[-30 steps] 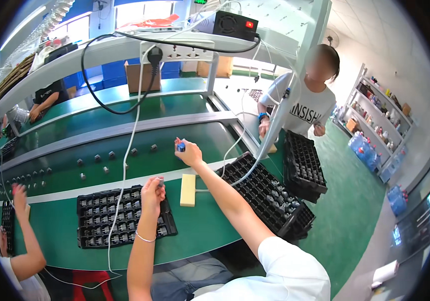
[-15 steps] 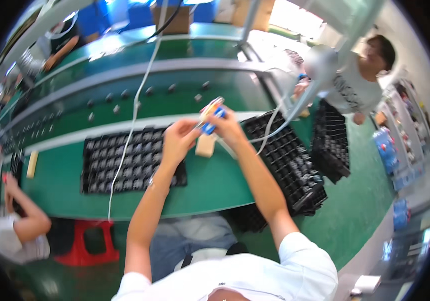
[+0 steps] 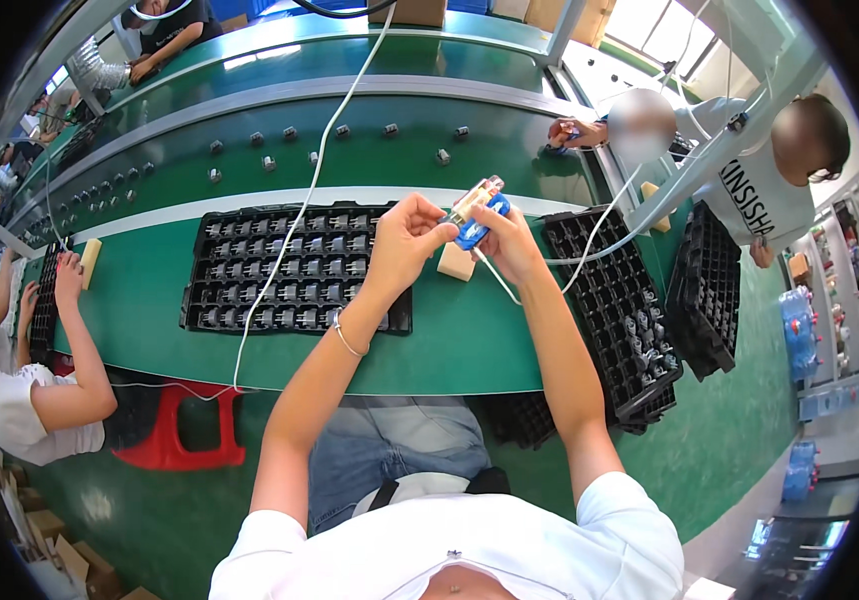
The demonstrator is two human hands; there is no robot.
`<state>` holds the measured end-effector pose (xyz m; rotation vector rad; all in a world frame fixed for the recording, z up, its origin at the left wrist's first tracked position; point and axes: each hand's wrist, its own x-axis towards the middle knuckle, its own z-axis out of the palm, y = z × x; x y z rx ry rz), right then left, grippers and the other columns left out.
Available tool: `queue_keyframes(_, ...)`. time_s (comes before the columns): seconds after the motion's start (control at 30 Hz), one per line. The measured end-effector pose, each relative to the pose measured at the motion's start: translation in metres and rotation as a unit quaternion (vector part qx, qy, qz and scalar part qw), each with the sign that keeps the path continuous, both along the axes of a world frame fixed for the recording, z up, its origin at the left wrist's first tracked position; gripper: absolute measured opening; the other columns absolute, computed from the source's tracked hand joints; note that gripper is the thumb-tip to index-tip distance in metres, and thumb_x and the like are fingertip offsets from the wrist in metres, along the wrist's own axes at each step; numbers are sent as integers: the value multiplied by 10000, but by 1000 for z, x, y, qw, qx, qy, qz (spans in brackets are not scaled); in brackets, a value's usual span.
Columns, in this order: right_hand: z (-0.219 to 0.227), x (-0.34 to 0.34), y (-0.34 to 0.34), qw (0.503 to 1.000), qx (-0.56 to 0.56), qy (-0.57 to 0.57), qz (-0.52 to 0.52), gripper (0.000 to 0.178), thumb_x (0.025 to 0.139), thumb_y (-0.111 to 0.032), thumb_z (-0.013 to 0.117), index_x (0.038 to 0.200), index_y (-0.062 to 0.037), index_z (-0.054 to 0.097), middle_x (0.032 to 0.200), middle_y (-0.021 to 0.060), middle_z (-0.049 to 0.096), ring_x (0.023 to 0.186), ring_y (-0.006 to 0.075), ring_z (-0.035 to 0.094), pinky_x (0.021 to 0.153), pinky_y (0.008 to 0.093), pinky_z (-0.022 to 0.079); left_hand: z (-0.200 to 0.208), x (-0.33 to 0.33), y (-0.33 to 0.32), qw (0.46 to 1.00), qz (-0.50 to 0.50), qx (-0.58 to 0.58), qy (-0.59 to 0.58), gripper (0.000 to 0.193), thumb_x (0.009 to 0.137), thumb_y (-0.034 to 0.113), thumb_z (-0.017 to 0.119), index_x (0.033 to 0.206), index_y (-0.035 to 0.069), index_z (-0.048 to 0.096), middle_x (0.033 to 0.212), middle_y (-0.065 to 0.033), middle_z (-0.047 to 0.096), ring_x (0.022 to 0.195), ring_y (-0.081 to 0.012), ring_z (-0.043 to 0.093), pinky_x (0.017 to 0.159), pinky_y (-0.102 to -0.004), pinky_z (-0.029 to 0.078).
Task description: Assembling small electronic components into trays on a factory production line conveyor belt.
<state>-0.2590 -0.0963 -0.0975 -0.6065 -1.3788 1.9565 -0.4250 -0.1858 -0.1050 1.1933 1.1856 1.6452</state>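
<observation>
**Two bare hands meet around a blue tool above a green tabletop.**

A curved green tabletop (image 3: 449, 350) crosses the scene, its near edge in front of the seated wearer's jeans. Beyond it, past a pale strip, runs a dark green belt (image 3: 509, 130) dotted with small metal parts (image 3: 390, 130), more of them crowded at the far left.

A co-worker (image 3: 34, 400) in a white top works at the left end; another (image 3: 774, 185), in a printed white shirt, stands at the far right.

A black tray (image 3: 404, 322), filled mostly with rows of small grey pieces, lies on the tabletop left of centre. A white cable (image 3: 321, 150) hangs down across it. To the right, a black tray stack (image 3: 589, 265) sits at an angle, with loose pieces in its near end. A red stool (image 3: 154, 440) stands below at near left.

The right hand (image 3: 515, 245) has its grip closed around the tool (image 3: 470, 234), holding it tilted over the tabletop's far side. The left hand (image 3: 411, 240), its wrist in a thin bracelet (image 3: 348, 338), brings thumb and fingers to the tool's left end; whether that grip is closed on anything, I cannot tell.

Just below the tool, on the tabletop, rests a small yellow block (image 3: 457, 262).
</observation>
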Motion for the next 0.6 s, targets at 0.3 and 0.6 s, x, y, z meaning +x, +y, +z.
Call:
queue_keyframes(0.3,-7,13,8,999,-6,9,-43,309,900,-232,686,1122,-26,624,975,56,697,830,121,684,667,256,555,-10,-3,12,998,-55,-29,-4,348,841,191,782,1041,13,560,769,-7,627,639,-43,540,537,-199,399)
queue_keyframes(0.6,-12,19,-1,852,400,-237,-241,458,776,-218,760,1118,51,617,875,93,685,762,123,648,705,277,521,-3,-19,10,997,-1,-51,-51,187,958,216,612,991,35,644,720,9,607,577,-39,495,518,-179,348)
